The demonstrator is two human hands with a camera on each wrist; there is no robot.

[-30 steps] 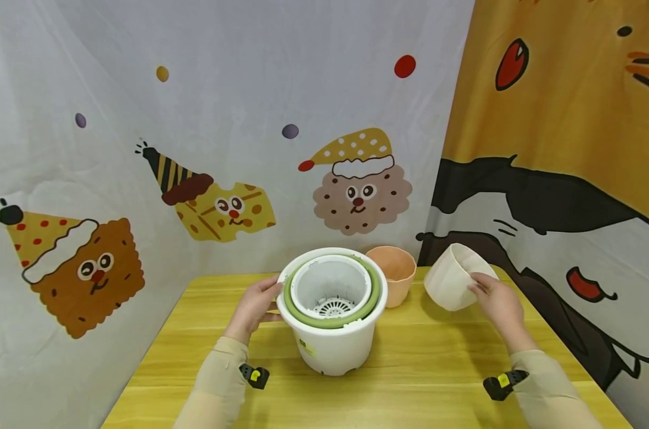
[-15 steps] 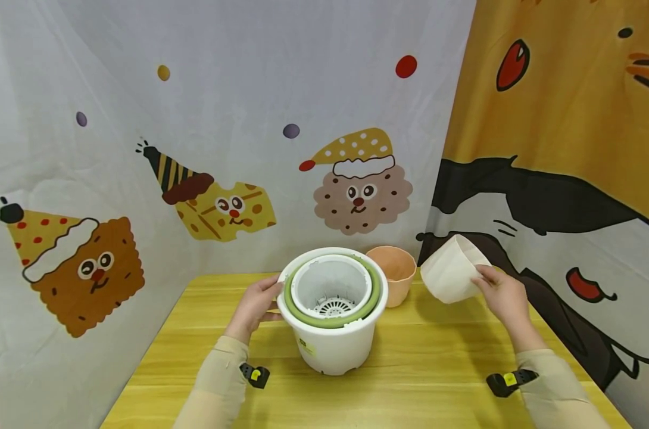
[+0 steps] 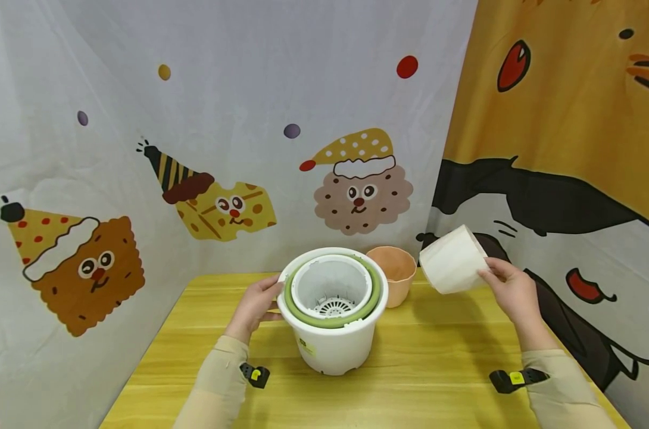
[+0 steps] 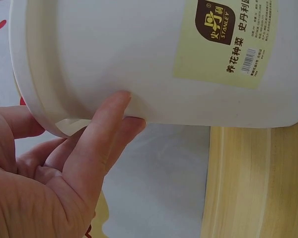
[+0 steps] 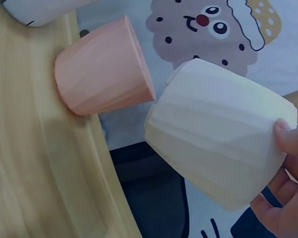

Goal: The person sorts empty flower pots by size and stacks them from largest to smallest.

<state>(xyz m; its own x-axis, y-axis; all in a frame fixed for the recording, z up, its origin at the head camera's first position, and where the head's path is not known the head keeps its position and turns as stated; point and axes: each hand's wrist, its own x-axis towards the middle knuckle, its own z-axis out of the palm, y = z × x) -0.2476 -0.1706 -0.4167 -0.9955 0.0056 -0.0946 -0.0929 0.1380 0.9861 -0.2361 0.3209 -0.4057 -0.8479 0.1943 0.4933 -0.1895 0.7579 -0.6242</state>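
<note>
On the table stands a large white flower pot (image 3: 332, 351) with a yellow-green label (image 4: 228, 34). Nested inside it are a green-rimmed pot (image 3: 376, 289) and a smaller white pot (image 3: 332, 275) with a slotted bottom. My left hand (image 3: 255, 307) grips the big pot's rim at its left side, thumb at the edge and fingers against the wall below. To the right, my right hand (image 3: 514, 292) pinches a cream faceted flower pot (image 3: 448, 262) by its edge, holding it tilted above the table. A peach flower pot (image 3: 398, 291) stands upright between them, behind the nested stack.
The yellow wood-grain table (image 3: 410, 381) reaches back to a white cartoon-printed curtain (image 3: 239, 119). An orange, black and white printed curtain (image 3: 571, 149) hangs along the right side. Both wrists wear black straps with small cameras.
My right hand has raised the cream pot higher and tipped it further over, its base swinging up to the left. My left hand and the nested pots have stayed in place.
</note>
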